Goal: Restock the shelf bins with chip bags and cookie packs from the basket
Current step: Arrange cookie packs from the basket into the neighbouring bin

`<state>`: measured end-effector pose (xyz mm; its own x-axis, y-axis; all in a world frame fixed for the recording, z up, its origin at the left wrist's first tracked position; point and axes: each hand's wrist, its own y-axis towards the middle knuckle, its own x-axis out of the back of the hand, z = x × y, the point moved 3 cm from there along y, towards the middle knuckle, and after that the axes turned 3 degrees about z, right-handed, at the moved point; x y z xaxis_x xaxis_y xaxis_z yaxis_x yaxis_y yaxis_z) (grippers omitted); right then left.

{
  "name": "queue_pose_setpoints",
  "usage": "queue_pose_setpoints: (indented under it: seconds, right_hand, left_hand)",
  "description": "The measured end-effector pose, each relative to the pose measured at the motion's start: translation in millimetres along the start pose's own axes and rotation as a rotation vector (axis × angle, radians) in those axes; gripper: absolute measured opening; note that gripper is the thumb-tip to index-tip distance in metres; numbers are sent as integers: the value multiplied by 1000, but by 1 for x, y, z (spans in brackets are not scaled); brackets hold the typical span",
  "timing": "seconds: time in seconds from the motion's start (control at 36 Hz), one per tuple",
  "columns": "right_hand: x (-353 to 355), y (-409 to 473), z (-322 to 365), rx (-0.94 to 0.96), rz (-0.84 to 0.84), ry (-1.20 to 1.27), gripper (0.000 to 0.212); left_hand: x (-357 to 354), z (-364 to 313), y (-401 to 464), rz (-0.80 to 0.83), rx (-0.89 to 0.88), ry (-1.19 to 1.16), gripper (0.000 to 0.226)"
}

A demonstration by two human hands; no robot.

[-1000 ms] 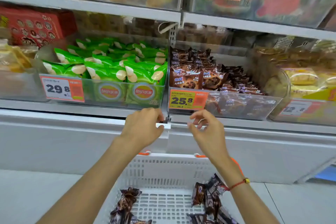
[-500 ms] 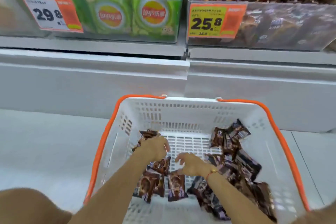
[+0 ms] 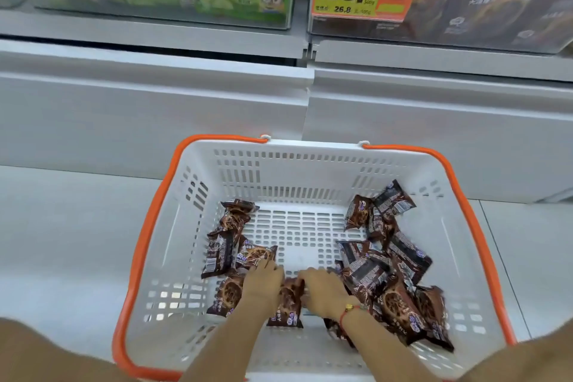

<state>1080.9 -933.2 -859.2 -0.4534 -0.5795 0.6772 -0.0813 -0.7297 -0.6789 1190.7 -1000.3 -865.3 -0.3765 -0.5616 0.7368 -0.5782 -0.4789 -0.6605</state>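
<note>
Cookie pack (image 3: 286,304) lies between left hand (image 3: 262,284) and right hand (image 3: 324,288), both grasping it in basket (image 3: 297,164).

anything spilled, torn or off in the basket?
Nothing stands out. The cookie packs lie jumbled inside the white basket, none visibly torn or outside it. Left hand and right hand both reach among them.

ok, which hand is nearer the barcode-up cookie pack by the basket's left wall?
Left. The left hand sits just right of and below that barcode-up cookie pack; the right hand lies further right, past the pack between the hands.
</note>
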Motion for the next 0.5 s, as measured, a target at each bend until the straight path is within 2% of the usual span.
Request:
queue_pose_setpoints:
  seconds: [0.11,0.22,0.31,0.42,0.5]
  right_hand:
    - [2,-1,2,-30,10,66,44]
    - [5,-1,5,-42,-12,129,25]
    - [18,-3,6,-26,23,173,21]
    - [71,-6,7,4,-28,222,19]
    - [132,-14,8,37,-110,226,22]
  left_hand:
    - [3,-3,0,-11,0,10,29]
    - [14,-2,-1,-7,-32,-13,32]
    - [31,3,-1,28,-41,-124,33]
    - [82,8,-2,17,-27,-345,36]
    - [139,4,-3,-4,-46,-434,49]
